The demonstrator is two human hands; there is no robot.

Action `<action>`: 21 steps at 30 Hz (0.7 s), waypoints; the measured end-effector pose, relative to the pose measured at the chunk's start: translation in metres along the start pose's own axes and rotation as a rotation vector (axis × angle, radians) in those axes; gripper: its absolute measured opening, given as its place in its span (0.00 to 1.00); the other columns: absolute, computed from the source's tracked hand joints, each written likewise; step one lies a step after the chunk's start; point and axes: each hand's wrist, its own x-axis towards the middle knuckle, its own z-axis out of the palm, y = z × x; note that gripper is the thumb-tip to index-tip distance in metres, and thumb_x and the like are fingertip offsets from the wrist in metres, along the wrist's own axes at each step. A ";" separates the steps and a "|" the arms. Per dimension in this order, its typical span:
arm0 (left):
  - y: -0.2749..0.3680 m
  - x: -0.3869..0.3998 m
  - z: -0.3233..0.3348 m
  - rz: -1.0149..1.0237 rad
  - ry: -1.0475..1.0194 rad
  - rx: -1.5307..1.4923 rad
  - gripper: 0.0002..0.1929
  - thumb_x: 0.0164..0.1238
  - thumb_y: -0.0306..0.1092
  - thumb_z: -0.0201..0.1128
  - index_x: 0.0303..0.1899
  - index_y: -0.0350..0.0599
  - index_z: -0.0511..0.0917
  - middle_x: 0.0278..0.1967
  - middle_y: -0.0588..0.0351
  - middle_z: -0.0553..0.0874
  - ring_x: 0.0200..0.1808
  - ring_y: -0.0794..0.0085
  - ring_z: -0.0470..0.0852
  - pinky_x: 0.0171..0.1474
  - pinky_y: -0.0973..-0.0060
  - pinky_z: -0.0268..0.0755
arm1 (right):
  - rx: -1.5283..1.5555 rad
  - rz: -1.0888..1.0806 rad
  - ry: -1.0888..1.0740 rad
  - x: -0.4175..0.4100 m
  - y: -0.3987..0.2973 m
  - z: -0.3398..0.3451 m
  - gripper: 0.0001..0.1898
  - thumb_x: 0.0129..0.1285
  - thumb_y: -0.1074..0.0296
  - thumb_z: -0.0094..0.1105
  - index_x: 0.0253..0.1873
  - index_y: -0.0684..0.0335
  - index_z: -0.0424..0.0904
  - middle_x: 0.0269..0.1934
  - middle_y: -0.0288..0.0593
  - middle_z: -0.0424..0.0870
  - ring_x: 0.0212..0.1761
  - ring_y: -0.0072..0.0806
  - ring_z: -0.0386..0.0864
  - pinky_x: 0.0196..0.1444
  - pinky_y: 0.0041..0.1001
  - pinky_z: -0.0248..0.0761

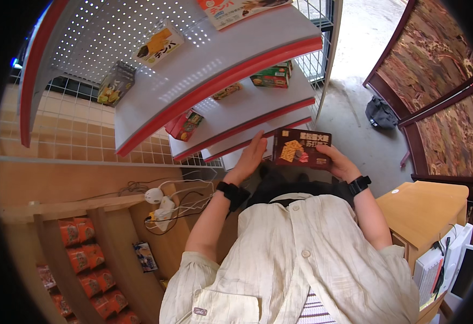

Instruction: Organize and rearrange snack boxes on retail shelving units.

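Note:
My right hand [341, 163] grips a dark brown biscuit box [301, 150] by its right end, thumb across the printed front. Crackers are pictured on the box, and it bears writing. Just off the box's left end is my left hand [248, 157], flat and holding nothing. Beyond my hands rises a shelf unit with a red-edged white upper shelf [220, 77]. On that shelf stand a grey box [117, 83], a white and yellow box [159, 43] and an orange and white box [240, 12]. Lower down are a red box [185, 124] and green boxes [271, 77].
A power strip with cables [164, 212] lies at left, near wooden shelving with several orange packets [84, 259]. A wooden desk [423, 210] is close by my right arm. A black bag [381, 113] rests on the floor beside patterned panels [443, 133].

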 end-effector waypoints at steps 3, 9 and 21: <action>-0.015 0.023 -0.032 0.036 0.053 0.184 0.37 0.69 0.57 0.54 0.69 0.38 0.59 0.61 0.36 0.72 0.61 0.51 0.74 0.63 0.67 0.64 | 0.069 -0.013 0.033 -0.012 0.002 -0.006 0.26 0.65 0.65 0.61 0.65 0.64 0.65 0.57 0.46 0.78 0.55 0.31 0.79 0.58 0.32 0.75; -0.050 0.070 -0.143 0.161 0.295 0.664 0.37 0.62 0.49 0.64 0.66 0.34 0.62 0.63 0.33 0.69 0.63 0.44 0.69 0.66 0.60 0.61 | 0.094 -0.048 0.163 -0.027 0.017 -0.032 0.25 0.66 0.60 0.59 0.65 0.63 0.66 0.57 0.47 0.78 0.55 0.36 0.79 0.55 0.39 0.76; -0.074 0.185 -0.267 -0.200 0.049 0.400 0.33 0.62 0.48 0.63 0.62 0.32 0.68 0.60 0.34 0.73 0.62 0.43 0.71 0.63 0.59 0.63 | 0.202 -0.224 0.245 -0.057 0.029 -0.010 0.27 0.65 0.63 0.60 0.65 0.68 0.64 0.60 0.50 0.75 0.59 0.35 0.77 0.63 0.36 0.71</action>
